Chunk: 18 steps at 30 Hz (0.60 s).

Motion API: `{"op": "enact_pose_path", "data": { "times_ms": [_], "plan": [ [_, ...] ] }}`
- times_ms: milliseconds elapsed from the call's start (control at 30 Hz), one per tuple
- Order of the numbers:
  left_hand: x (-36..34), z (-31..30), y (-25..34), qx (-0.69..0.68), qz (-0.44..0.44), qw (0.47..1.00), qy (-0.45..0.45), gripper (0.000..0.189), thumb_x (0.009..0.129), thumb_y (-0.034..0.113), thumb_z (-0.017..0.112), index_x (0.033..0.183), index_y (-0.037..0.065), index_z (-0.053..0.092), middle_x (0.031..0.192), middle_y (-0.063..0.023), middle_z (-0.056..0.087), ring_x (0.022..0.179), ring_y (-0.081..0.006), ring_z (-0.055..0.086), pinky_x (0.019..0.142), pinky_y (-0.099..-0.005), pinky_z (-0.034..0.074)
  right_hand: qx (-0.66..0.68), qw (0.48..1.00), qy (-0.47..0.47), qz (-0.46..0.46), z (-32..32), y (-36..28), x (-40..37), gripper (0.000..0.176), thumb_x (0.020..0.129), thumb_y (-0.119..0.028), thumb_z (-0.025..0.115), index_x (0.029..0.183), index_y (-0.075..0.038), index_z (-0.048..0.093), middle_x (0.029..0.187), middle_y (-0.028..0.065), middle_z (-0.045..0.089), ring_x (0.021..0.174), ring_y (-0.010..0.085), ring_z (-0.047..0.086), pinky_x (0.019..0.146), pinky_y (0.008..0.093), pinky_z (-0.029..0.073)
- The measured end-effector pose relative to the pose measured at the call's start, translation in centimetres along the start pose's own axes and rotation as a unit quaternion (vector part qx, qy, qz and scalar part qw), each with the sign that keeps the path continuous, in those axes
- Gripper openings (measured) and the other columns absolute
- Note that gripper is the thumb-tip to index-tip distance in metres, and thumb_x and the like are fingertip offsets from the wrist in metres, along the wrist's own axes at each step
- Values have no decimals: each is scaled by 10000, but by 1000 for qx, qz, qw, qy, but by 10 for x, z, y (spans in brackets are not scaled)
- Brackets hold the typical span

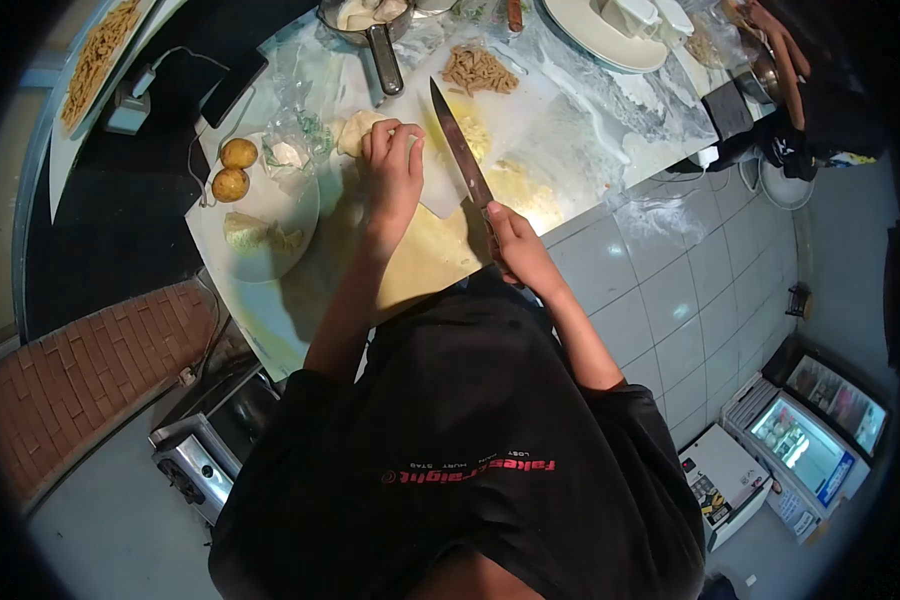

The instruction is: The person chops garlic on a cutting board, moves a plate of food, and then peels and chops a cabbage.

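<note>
My right hand (515, 243) grips the handle of a large kitchen knife (457, 140), whose long blade points away from me over the table. Bent at the fingers, my left hand (397, 175) is to the left of the blade, its fingertips at a pale, rounded lump (356, 134). What lies under those fingers is hidden. Between the hands, part of a white cutting board (440, 203) shows. Small yellow chopped pieces (477, 140) lie just right of the blade. Beyond the knife tip is a pile of brown strips (478, 70).
On the left, a plate (295, 255) bears a pale green wedge (250, 232), two potatoes (231, 184) and a plastic bag (305, 135). A pan (384, 60) stands at the back, a white tray (570, 30) farther right. Another person's arm (785, 60) reaches in at the upper right.
</note>
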<state>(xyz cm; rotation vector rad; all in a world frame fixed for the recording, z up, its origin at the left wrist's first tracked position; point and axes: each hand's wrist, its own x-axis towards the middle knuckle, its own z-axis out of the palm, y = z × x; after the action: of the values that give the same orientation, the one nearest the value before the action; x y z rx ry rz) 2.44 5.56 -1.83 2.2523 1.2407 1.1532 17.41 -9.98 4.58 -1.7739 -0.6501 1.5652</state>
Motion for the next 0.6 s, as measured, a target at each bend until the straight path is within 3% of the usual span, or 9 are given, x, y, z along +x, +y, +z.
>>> {"op": "enact_pose_path", "data": {
  "times_ms": [67,100,167,200,267,367,500,600],
  "plan": [
    [-5,-10,5,2,-5,1000,-9,203,837,128,728,1015,120,630,1103,-82,544,1016,-305,524,912,-436,419,-19,999,-4,-29,-5,9,5,494,1059,-477,398,1175,-36,590,613,-29,436,423,69,400,387,249,335],
    [-5,-18,10,30,-9,999,-5,196,846,122,718,1023,120,634,1120,-81,547,1036,-304,525,924,-432,419,-20,999,-4,-30,-5,10,5,494,1059,-477,398,1175,-36,590,613,-29,436,423,69,400,387,249,335],
    [-9,-34,13,57,-9,998,3,190,855,115,709,1032,119,638,1137,-80,550,1056,-303,526,935,-428,420,-64,997,11,-37,-5,8,4,454,1063,-478,395,970,-53,526,612,19,446,455,117,434,434,281,380],
    [-13,-42,11,53,-16,998,17,190,862,113,704,1040,117,638,1147,-80,550,1066,-304,526,942,-427,420,-64,997,12,-41,-6,14,7,454,1063,-478,395,970,-53,526,612,19,446,455,117,434,434,281,380],
    [-21,-56,0,55,-25,998,28,189,871,105,696,1048,95,632,1143,-89,547,1078,-313,527,940,-434,423,-190,964,66,-172,-10,34,11,457,1062,-441,424,982,-11,556,661,77,512,584,186,535,577,332,448],
    [-29,-74,-8,56,-58,996,43,187,874,90,688,1049,71,623,1130,-105,544,1079,-323,527,937,-434,425,-193,966,63,-162,-13,33,-10,475,1058,-422,442,937,18,575,692,119,537,693,235,561,689,370,457],
    [-33,-97,-21,81,-69,992,61,189,872,65,681,1050,58,617,1119,-121,540,1073,-332,533,919,-434,438,-226,953,62,-193,-24,48,-11,474,1056,-413,453,921,17,601,652,81,515,612,182,512,611,341,438],
    [-34,-98,-20,58,-71,993,78,206,858,42,687,1050,53,615,1105,-132,547,1069,-338,557,884,-433,460,-202,968,49,-142,-27,34,-18,477,1052,-408,467,883,17,602,604,37,481,555,126,462,549,305,396]
  ]
}}
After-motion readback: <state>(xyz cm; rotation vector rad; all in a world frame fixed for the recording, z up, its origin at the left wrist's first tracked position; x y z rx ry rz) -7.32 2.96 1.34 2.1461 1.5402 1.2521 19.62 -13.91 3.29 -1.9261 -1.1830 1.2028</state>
